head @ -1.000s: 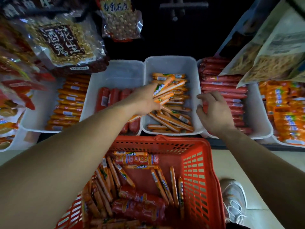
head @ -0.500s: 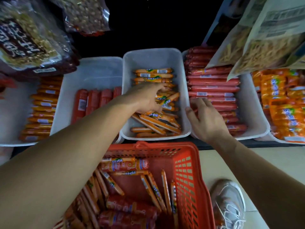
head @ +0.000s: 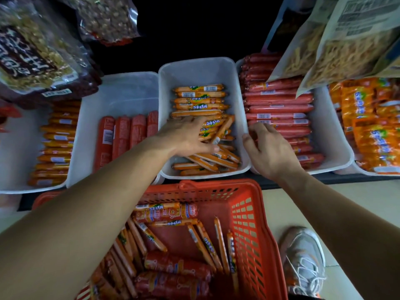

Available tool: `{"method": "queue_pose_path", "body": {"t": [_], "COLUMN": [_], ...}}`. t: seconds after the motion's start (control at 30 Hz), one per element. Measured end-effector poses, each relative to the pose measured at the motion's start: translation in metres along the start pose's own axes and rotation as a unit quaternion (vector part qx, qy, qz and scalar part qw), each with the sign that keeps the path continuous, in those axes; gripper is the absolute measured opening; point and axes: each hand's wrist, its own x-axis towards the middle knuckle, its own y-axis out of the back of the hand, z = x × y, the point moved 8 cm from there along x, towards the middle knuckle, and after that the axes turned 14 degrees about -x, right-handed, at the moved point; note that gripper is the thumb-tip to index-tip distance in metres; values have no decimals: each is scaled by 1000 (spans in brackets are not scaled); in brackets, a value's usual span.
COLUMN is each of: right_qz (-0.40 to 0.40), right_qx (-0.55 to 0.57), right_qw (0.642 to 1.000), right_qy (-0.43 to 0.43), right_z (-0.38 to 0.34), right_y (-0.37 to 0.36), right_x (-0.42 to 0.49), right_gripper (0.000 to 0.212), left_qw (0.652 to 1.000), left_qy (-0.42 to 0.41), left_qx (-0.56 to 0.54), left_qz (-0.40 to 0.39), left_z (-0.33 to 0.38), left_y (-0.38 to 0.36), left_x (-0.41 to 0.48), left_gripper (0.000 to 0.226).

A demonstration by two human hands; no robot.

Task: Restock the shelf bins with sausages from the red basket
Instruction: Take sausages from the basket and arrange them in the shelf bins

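The red basket (head: 249, 213) stands below the shelf and holds thin orange sausages (head: 205, 241) and thick red ones (head: 173, 265). Above it, a white middle bin (head: 194, 66) is partly filled with thin orange sausages (head: 199, 98): neat rows at the back, a loose pile at the front. My left hand (head: 186, 135) lies low in this bin, fingers curled over a bundle of the thin sausages that stick out past the fingertips. My right hand (head: 270, 152) holds nothing. Its thumb touches the middle bin's right rim and its fingers rest over the neighbouring bin's edge.
Right of the middle bin, a bin (head: 337, 148) holds long red sausages (head: 279, 109). To its left, a bin (head: 121, 92) holds thick red sausages. Orange sausages (head: 56, 144) lie far left, orange packs (head: 372, 126) far right. Snack bags (head: 32, 57) hang overhead. My shoe (head: 303, 260) is beside the basket.
My left hand has lowered its bundle of thin orange sausages from above the middle bin down onto the pile. My right hand stayed at the bin rim. The view tilted slightly downward.
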Motion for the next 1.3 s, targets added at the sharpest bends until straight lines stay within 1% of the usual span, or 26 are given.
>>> {"method": "queue_pose_path", "body": {"t": [0.1,0.13,0.17,0.2,0.23,0.3,0.33,0.37,0.47,0.57,0.67,0.8,0.9,0.97,1.03,1.07,1.2,1.3], "right_qz": [-6,-8,-10,-10,-8,-10,-12,-13,-13,-10,-13,-15,-19,-19,-18,-18,-14,-20], "right_qx": [6,7,7,7,7,7,7,7,7,8,11,15,17,17,18,18,20,17], "right_qw": [1000,1000,1000,1000,1000,1000,1000,1000,1000,1000,1000,1000,1000,1000,1000,1000,1000,1000], "right_qy": [-6,-8,-8,-7,-6,-7,-7,-6,-5,-4,-4,-4,-7,-7,-7,-8,-8,-8], "right_z": [0,0,-1,-1,-1,-1,0,-1,-1,0,0,1,2,2,2,2,2,2], "right_y": [0,0,0,0,0,0,0,0,0,-1,-1,-2,-3,-3,-4,-4,-4,-5], "right_x": [0,0,0,0,0,0,0,0,0,0,1,1,1,1,1,1,1,1], "right_gripper": [32,32,32,33,33,34,34,34,34,32,33,35,34,34,32,30,29,30], "left_qw": [998,998,999,999,1000,997,994,993,994,995,994,991,997,999,990,985,982,986], "left_qy": [-42,-45,-33,-13,8,23,22,21,39,65,35,9,14,35,66,73,50,37], "left_qx": [38,40,35,27,28,71,98,116,106,66,70,106,57,-26,-123,-153,-175,-159], "left_qz": [19,26,26,16,-2,-37,-39,-29,0,-45,-83,-75,-47,-12,22,32,39,28], "left_z": [6,4,0,-5,-9,-8,-6,-4,1,1,-1,0,1,-1,-6,-6,-6,-14], "left_y": [9,15,20,21,19,12,8,5,0,-5,1,-2,-6,-3,-2,-3,-14,-13], "left_x": [8,10,11,11,10,7,6,6,11,13,7,2,-3,-6,-7,-7,-6,2], "left_gripper": [71,64,63,70,85,115,122,125,122,123,116,100,91,89,90,92,89,91]}}
